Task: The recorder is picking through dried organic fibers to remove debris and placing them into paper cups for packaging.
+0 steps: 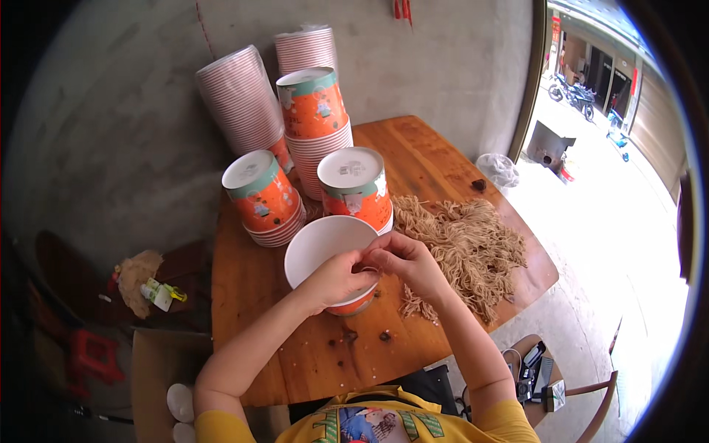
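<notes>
Grey wall (436,81) on far side, wooden table (288,369) in front, bright doorway far R. White-lined orange paper tub (321,247) sits mid-table, btwn the stacks & the person: mouth up, long axis roughly vertical, base toward the tabletop. Any slight tilt = can't tell.

L hand (341,279) & R hand (408,258) meet at the tub's near-R rim, fingers curled in, thumbs close to index fingers. Whether either grips anything, can't tell; fingertips overlap & hide it. Hands also cover part of the tub's rim & wall; its floor is hard to make out.

Just far of it, tub stacks: L stack (260,196), R stack (354,184), taller middle stack (316,111), all bottoms up. Wrapped stack (240,103) leans far L; another (306,50) is partly hidden behind the middle one. Pile of tan strands (473,251) lies R, strands running various ways. Cardboard box (151,376) near L, cut off by lower edge.
</notes>
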`<control>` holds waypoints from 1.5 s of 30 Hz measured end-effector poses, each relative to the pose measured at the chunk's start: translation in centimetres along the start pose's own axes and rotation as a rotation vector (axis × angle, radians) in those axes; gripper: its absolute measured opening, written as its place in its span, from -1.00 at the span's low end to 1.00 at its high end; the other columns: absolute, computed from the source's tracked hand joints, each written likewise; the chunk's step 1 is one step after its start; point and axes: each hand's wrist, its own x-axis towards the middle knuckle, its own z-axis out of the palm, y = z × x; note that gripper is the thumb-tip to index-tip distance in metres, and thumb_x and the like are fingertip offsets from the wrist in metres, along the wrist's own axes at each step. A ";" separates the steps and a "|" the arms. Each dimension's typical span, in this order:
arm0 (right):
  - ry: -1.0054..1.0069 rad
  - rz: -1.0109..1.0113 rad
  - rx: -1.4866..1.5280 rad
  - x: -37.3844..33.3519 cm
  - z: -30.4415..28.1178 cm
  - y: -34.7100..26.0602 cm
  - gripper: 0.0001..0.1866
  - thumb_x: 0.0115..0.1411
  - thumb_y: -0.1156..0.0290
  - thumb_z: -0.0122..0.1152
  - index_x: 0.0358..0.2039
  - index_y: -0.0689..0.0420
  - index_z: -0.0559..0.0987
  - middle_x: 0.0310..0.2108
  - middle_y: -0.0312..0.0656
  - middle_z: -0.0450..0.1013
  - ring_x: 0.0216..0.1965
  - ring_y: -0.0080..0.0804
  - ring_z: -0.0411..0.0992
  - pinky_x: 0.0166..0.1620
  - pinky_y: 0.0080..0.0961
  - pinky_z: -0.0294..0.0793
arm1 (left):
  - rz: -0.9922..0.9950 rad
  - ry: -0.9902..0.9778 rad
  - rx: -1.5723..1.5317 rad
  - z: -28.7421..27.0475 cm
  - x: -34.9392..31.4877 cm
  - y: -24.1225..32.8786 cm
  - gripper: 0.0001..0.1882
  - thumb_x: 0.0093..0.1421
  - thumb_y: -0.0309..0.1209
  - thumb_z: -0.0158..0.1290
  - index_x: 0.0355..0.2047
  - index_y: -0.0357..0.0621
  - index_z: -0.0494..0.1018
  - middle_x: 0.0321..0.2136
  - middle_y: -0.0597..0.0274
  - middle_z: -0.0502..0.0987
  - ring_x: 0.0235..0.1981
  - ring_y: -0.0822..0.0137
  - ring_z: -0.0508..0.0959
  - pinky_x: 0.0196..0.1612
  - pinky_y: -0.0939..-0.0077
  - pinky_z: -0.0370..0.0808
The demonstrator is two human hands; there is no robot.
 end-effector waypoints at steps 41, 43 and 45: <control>-0.148 0.054 -0.193 0.1 -2.2 -2.5 -0.87 0.29 0.39 0.13 -0.18 0.11 0.50 -0.35 -0.40 0.51 -0.41 -0.76 0.39 -0.46 -0.78 0.30 | -0.026 -0.078 -0.112 0.9 0.6 0.5 -0.88 0.26 -0.44 0.04 -0.27 -0.25 0.45 -0.49 0.42 0.41 -0.52 0.63 0.36 -0.45 0.73 0.33; -0.079 0.084 -0.141 -0.1 -2.4 -2.3 -0.88 0.30 0.39 0.12 -0.19 0.11 0.51 -0.33 -0.39 0.52 -0.41 -0.76 0.39 -0.45 -0.78 0.30 | -0.056 -0.130 -0.144 0.4 0.7 0.0 -0.84 0.28 -0.40 0.05 -0.24 -0.26 0.46 -0.48 0.42 0.42 -0.51 0.63 0.35 -0.45 0.77 0.31; -0.012 0.118 -0.086 -0.5 -2.5 -1.8 -0.88 0.30 0.40 0.12 -0.19 0.12 0.52 -0.31 -0.37 0.52 -0.40 -0.76 0.39 -0.44 -0.79 0.30 | -0.072 -0.126 -0.212 0.2 0.5 0.0 -0.83 0.28 -0.40 0.05 -0.24 -0.27 0.47 -0.48 0.42 0.42 -0.52 0.63 0.34 -0.46 0.77 0.31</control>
